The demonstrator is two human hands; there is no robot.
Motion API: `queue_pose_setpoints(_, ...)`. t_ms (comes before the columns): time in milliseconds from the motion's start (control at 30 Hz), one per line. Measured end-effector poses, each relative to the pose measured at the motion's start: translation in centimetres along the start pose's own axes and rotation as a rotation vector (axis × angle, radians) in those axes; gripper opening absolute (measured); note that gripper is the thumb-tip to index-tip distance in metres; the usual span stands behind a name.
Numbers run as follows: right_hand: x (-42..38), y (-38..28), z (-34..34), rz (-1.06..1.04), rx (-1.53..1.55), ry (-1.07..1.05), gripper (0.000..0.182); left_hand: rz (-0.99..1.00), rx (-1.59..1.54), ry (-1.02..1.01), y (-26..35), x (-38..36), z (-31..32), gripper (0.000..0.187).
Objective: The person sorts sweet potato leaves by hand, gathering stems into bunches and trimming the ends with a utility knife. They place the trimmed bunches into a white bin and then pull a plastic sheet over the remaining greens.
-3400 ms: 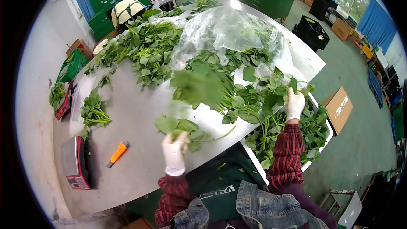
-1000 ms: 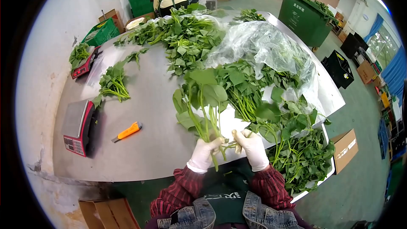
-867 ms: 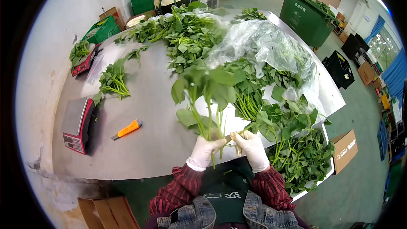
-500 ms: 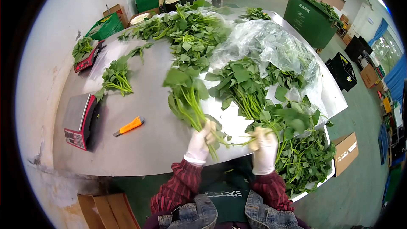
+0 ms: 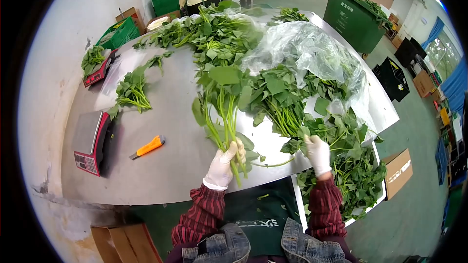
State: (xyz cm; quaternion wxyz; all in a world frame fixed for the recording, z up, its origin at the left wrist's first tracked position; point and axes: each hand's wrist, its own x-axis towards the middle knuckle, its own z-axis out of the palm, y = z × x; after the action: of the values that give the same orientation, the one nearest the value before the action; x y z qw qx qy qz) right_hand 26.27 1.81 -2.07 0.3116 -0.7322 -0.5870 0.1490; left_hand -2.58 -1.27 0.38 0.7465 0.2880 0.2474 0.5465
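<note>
Wearing a white glove, my left hand is closed round the stems of an upright bunch of leafy greens, leaves pointing away from me. My right hand, also gloved, is closed at the table's front edge, its fingertips pinching a leafy green stem among loose greens; the fingers partly hide the grip. Below and beside it stands a white bin full of loose greens. A bundle of greens lies between and beyond my hands.
On the metal table are an orange utility knife, a scale, a small bunch, and a second scale bearing greens. Clear plastic film covers part of the heap. A cardboard box stands right of the bin.
My right hand has moved right and slightly up, away from the left hand. The bunch in my left hand has turned more upright and shifted slightly right.
</note>
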Motion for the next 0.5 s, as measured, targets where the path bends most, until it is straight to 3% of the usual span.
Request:
queue_pose_setpoints(133, 3.0, -1.1, 4.7, -0.188, -0.204, 0.055, 0.034, 0.009, -0.043, -0.024, 0.3, -0.6, 0.5, 0.029)
queue_pose_setpoints(233, 4.0, -0.9, 7.1, -0.215, -0.413, -0.098, 0.037, -0.012, -0.143, -0.025, 0.8, -1.0, 0.8, 0.029)
queue_pose_setpoints(333, 5.1, 0.0, 8.3, -0.353, -0.533, -0.033, 0.022, -0.053, -0.253, -0.078, 1.2, -1.0, 0.2, 0.029)
queue_pose_setpoints(500, 5.8, -0.2, 7.2, -0.485, -0.464, 0.041, 0.016, -0.052, -0.314, -0.103, 1.1, -0.7, -0.5, 0.032)
